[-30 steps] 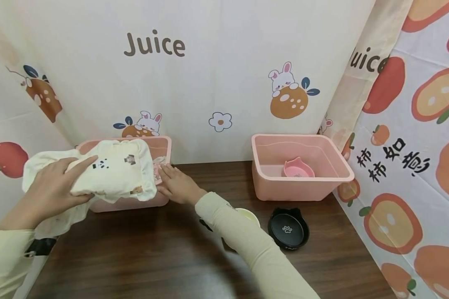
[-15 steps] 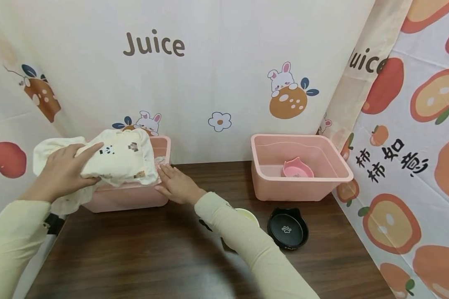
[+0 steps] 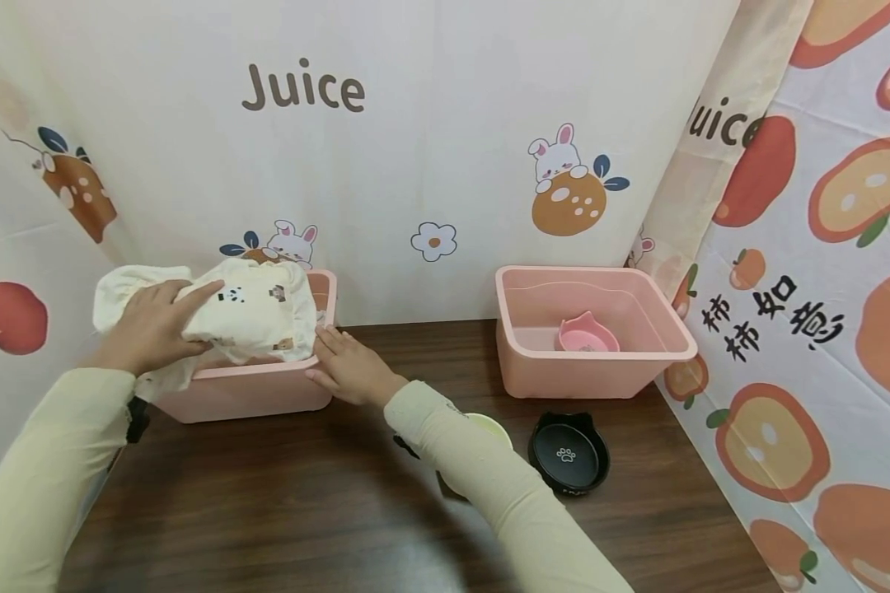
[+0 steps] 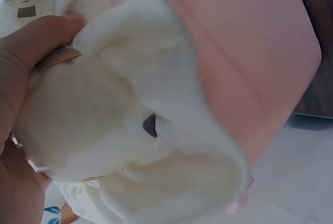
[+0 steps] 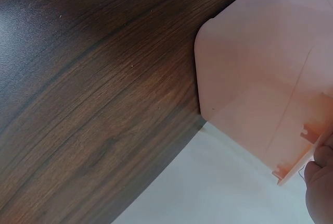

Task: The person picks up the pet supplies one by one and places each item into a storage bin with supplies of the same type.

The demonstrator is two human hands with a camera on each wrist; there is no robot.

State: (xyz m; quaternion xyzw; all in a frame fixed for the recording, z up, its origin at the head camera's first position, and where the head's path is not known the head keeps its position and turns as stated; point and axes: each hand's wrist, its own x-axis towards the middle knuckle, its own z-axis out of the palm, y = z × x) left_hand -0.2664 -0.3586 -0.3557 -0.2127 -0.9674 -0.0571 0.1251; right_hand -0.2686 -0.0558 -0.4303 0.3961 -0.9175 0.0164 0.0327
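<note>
The cream bundle (image 3: 255, 317) is matt cloth, the left bin (image 3: 255, 395) smooth plastic.

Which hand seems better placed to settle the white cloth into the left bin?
Probably the left hand: it grips the white cloth over the left bin. The right hand only rests at that bin's rim, beside the cloth.

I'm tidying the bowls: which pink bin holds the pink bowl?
The right bin, with the cat-eared bowl inside; the left bin has frilled cream fabric across its opening.

Bright head view, shadows and glare on tabletop (image 3: 282, 502), dimmer wrist views
</note>
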